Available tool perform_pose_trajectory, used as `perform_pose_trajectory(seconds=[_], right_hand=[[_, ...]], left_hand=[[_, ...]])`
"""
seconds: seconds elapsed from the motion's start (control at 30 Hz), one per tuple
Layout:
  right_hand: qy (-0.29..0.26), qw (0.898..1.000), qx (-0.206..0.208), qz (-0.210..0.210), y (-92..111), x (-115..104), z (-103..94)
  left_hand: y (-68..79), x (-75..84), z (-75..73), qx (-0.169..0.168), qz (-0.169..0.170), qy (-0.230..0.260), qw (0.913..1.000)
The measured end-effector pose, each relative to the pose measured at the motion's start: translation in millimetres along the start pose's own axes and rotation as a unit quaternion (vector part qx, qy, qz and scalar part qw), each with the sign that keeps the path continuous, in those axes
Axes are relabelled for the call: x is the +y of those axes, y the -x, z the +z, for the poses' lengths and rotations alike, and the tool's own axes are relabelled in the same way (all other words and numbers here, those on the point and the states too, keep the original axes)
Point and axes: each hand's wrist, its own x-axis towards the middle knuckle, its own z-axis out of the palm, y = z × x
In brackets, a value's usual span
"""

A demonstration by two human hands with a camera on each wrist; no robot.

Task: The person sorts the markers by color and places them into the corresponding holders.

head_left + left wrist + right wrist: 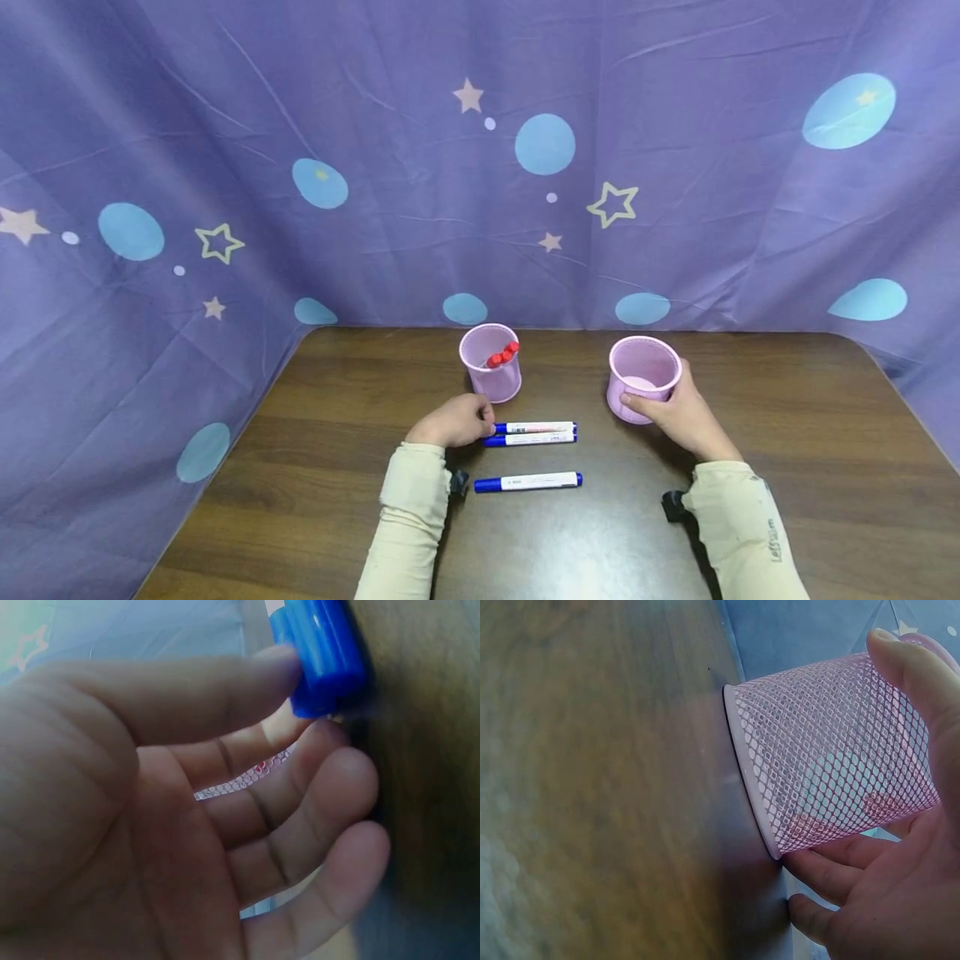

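My left hand (455,421) is at the capped end of two blue whiteboard markers lying side by side. Its thumb and index finger pinch the blue cap (322,645) of the farther marker (542,427); the nearer marker (536,439) lies against it. Over to the right, my right hand (686,414) holds a pink mesh pen holder (825,750), thumb near the rim and fingers around the far side. In the head view this pen holder (617,400) stands upright or nearly so; whether its base touches the table I cannot tell.
A second pink pen holder (497,387) stands just beyond my left hand, with red-ended markers (502,356) leaning inside. One more blue marker (528,482) lies nearer on the brown wooden table (300,467). A purple patterned cloth (405,150) hangs behind the table.
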Motion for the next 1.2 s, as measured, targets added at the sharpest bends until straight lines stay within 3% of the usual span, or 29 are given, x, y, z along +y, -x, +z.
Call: perform_pose_trajectory(seconds=[0.33,0.57,0.83,1.03,1.2], right_hand=[[0.006,1.000,-0.010,-0.012,-2.4,-3.9,-3.2],[-0.001,1.000,-0.025,-0.017,-8.8,-1.2,-0.7],[-0.003,0.999,-0.040,-0.011,-12.4,-5.0,6.0],[0.001,0.996,-0.085,-0.033,-29.3,-10.2,29.5],[0.021,0.992,-0.105,-0.059,-37.7,-4.7,33.4]], left_hand=[[-2.1,0.4,1.7,0.008,-0.005,-0.015,0.9998],[9.6,1.4,-10.1,0.022,-0.011,0.003,0.9997],[32.0,10.6,-30.8,0.078,0.010,0.042,0.9960],[66.8,11.2,-43.2,0.149,-0.014,0.054,0.9873],[75.5,18.8,-44.8,0.182,-0.029,0.068,0.9805]])
